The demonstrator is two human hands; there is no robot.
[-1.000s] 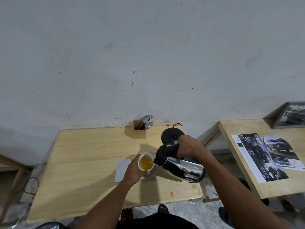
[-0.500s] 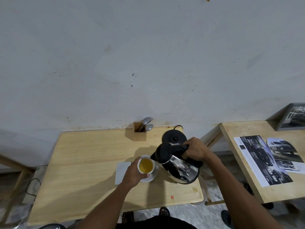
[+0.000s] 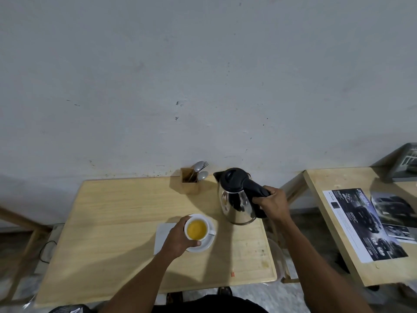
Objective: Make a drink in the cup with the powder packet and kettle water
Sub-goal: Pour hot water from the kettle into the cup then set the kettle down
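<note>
A white cup (image 3: 197, 229) holding orange-yellow liquid sits on a white saucer (image 3: 206, 244) near the middle of the wooden table (image 3: 112, 222). My left hand (image 3: 178, 239) wraps around the cup's left side. The steel kettle (image 3: 237, 201) with a black lid and handle stands upright at the table's back right. My right hand (image 3: 272, 203) grips its black handle. The kettle's base is hidden beneath it. I see no powder packet.
A white napkin (image 3: 163, 233) lies left of the saucer, partly under my left hand. A wooden holder (image 3: 190, 184) with spoons and a fork stands against the wall. A second table (image 3: 352, 222) at the right carries printed sheets (image 3: 365, 224).
The kettle was tilted with its spout at the cup. It has swung back upright and moved away to the back right, onto its base. My left hand stayed on the cup.
</note>
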